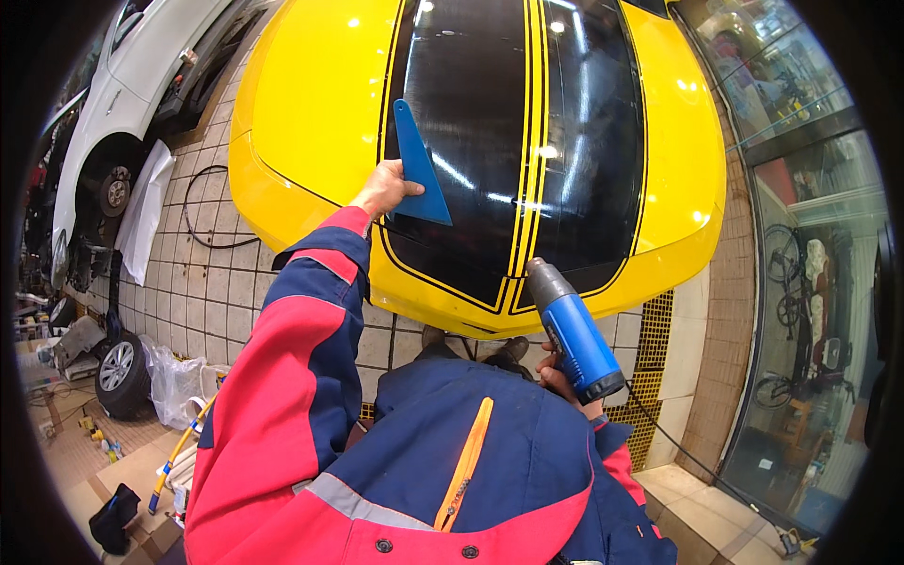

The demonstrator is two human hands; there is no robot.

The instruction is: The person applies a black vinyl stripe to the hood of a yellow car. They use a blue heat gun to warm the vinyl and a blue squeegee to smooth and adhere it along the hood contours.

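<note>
Squeegee [417,165] and heat gun [574,331] are the two things in hand, seen in the single head view. The blue squeegee, a thin plastic blade tapering to a point at its far end, is judged light and stiff with a little flex, and easily slipped on the glossy film; it is best taken at its broad lower corner, where the left hand [383,188] is closed on it now. Its flat face is laid against the black stripe [471,113] of the yellow car hood [311,104]. The heat gun, blue-bodied with a grey metal nozzle, is judged moderately heavy and rigid, hot at the nozzle, so only the handle should be gripped. It is held by the right hand [560,381], wrapped about the grip low against the blue-and-red coverall [311,405], with the nozzle aimed toward the hood's front edge. A cord [678,443] is seen trailing over the tiled floor [226,282].
</note>
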